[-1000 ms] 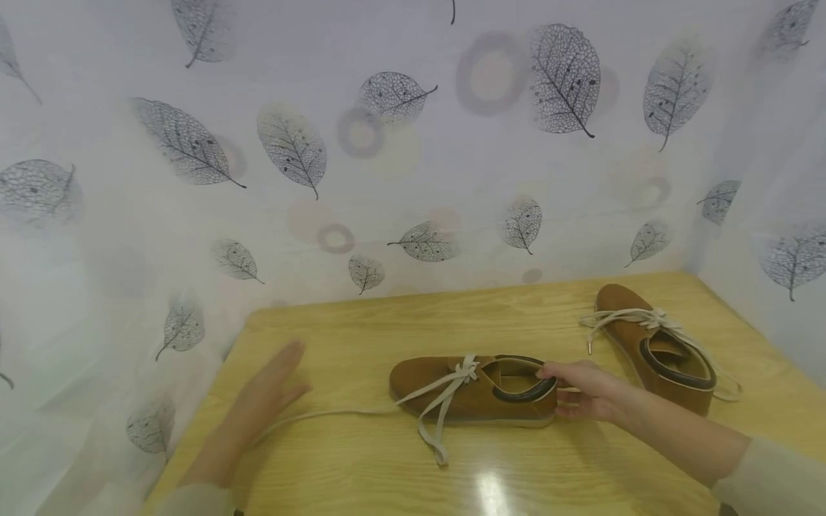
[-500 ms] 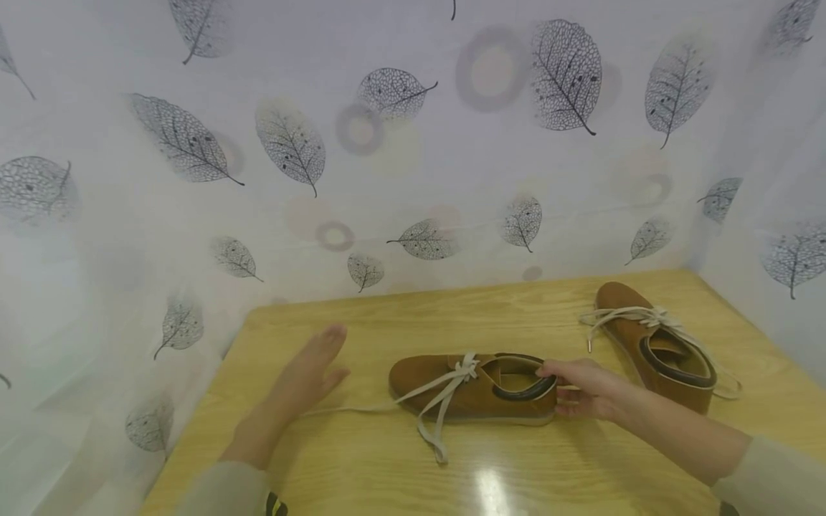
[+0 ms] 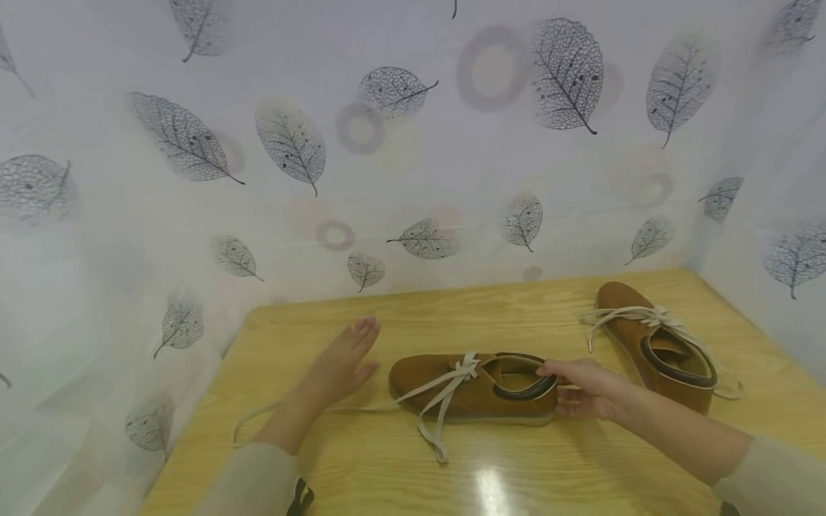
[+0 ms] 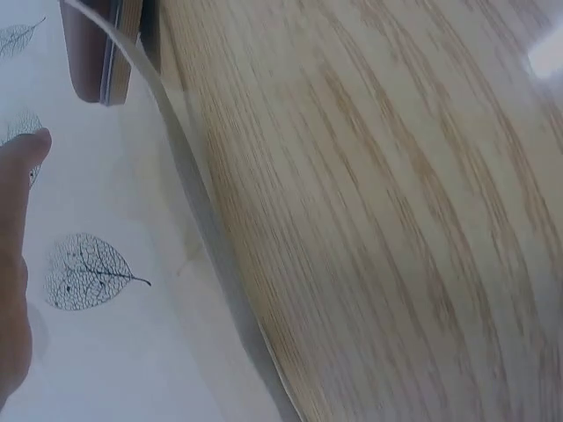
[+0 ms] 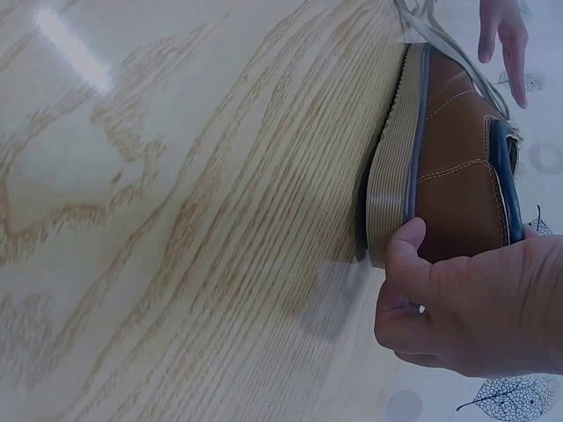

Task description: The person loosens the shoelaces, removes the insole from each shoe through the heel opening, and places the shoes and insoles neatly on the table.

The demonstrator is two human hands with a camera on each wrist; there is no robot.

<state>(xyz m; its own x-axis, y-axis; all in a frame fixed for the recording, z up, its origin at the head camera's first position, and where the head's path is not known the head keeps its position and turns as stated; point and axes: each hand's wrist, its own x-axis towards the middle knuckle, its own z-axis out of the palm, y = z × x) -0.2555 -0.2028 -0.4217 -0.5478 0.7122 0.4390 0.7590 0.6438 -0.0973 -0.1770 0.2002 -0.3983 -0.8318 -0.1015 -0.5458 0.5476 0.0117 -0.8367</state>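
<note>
Your left hand, outstretched and empty, has shifted toward the near shoe; your right hand grips its heel, so they now flank it.

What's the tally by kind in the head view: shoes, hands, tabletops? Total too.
Brown lace-up shoes: 2 (one held at the heel, one farther back to the right)
Hands: 2 (left hand, right hand)
Wood-grain tabletop: 1
Total: 5
</note>
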